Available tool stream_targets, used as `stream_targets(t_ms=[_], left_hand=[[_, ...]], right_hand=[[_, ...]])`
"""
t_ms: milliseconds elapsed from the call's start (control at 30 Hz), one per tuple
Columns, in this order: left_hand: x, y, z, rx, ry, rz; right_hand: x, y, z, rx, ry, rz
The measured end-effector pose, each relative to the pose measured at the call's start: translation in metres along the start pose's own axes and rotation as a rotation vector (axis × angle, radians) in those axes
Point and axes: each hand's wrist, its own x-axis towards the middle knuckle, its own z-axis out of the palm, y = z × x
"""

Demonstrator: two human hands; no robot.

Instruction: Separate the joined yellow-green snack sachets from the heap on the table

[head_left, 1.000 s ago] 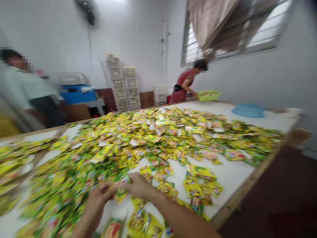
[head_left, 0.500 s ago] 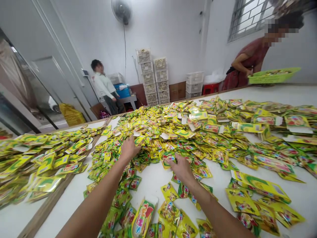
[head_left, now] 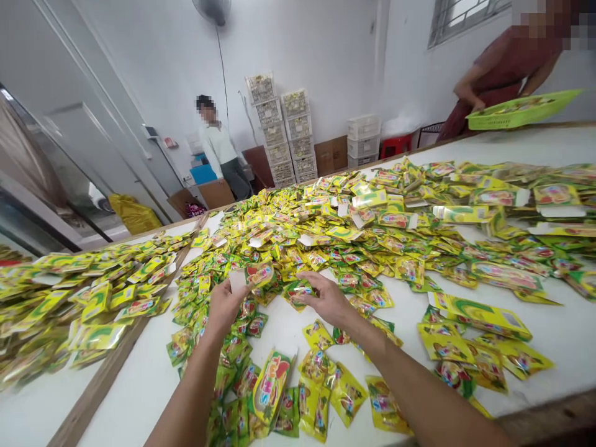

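Note:
My left hand (head_left: 226, 306) grips a small yellow-green carton (head_left: 259, 274) with a white open end flap, raised a little over the heap. A short way to the right, my right hand (head_left: 328, 299) has its thumb and fingers around a small green-yellow packet (head_left: 296, 293) with a red picture. Beyond both hands spreads a big heap of packets and flat cartons (head_left: 321, 245). Between my forearms another carton (head_left: 274, 385) lies face up among loose packets (head_left: 316, 385) on the white table (head_left: 274, 335).
A wooden strip (head_left: 112, 372) divides the table; more flat cartons (head_left: 97, 304) are piled left of it. Stacked white crates (head_left: 279, 133) stand by the wall. One person (head_left: 223, 149) stands at the back; another (head_left: 507, 68) holds a green basket (head_left: 516, 115) at the right.
My left hand has picked up a carton from the heap and drawn it nearer. My right hand has shifted left with the packet. The view has tilted down, and the person at the back has turned.

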Motion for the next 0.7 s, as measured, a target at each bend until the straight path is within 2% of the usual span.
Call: stream_targets(t_ms=[133, 200, 300, 367, 433, 500, 633, 700], left_hand=[[-0.030, -0.003, 0.000, -0.143, -0.272, -0.092], [-0.040, -0.007, 0.008, -0.310, -0.257, -0.120], [-0.047, -0.014, 0.028, -0.555, -0.212, -0.166], [-0.047, -0.018, 0.037, -0.635, -0.233, -0.171], [-0.046, -0.023, 0.040, -0.629, -0.204, -0.165], [-0.044, -0.026, 0.036, -0.543, -0.187, -0.170], [-0.046, -0.028, 0.026, -0.290, -0.356, -0.171], [-0.047, -0.027, 0.025, -0.273, -0.373, -0.150]], right_hand=[[-0.004, -0.005, 0.005, 0.169, -0.198, 0.043], [-0.006, -0.007, 0.012, 0.214, -0.264, 0.097], [-0.008, -0.008, 0.024, 0.282, -0.258, 0.191], [-0.007, -0.007, 0.030, 0.321, -0.263, 0.224], [-0.006, -0.005, 0.031, 0.318, -0.262, 0.254], [-0.003, -0.001, 0.029, 0.301, -0.179, 0.280], [0.003, 0.007, 0.021, 0.301, 0.113, 0.227], [0.004, 0.009, 0.018, 0.215, 0.131, 0.204]])
